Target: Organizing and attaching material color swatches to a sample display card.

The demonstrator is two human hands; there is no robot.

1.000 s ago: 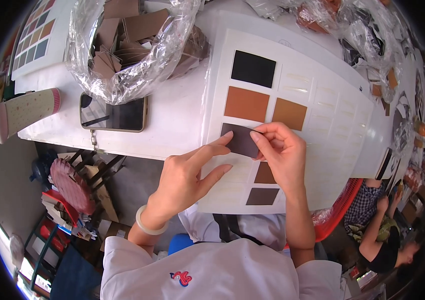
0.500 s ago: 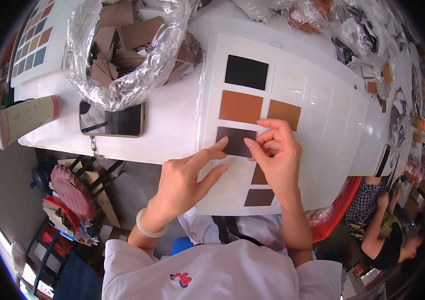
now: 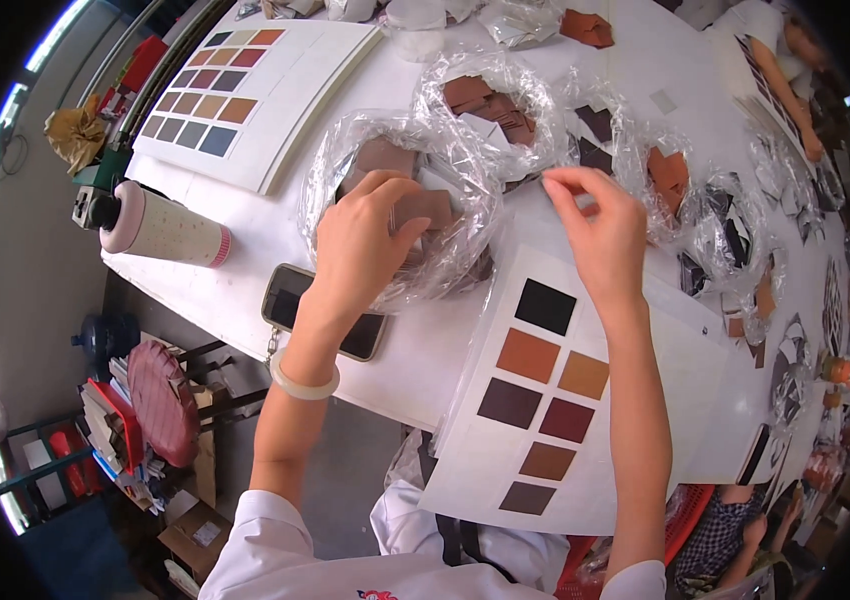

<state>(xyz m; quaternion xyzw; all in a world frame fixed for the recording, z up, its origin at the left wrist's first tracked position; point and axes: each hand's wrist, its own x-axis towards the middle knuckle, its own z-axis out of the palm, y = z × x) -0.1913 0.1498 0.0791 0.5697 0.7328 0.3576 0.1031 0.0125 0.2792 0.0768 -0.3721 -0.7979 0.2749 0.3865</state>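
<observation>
My left hand is over a clear plastic bag of taupe swatches, its thumb and index finger apart and the other fingertips partly hidden. To the right, my right hand hovers beyond the top of a white sample sheet, thumb and forefinger pinched beside the bags. Whatever is in that pinch is too small to make out. On the sheet sit several coloured squares, among them a black square, an orange-brown square, a dark brown square and a dark red square.
A phone lies partly under my left forearm. Left of it are a pale bottle and a finished-looking colour chart. More bags of swatches line the table's far side. A person sits at the far right.
Both hands have left the dark brown square on the sheet and moved away from me to the bags. The view has shifted too, and the dark red square is now uncovered.
</observation>
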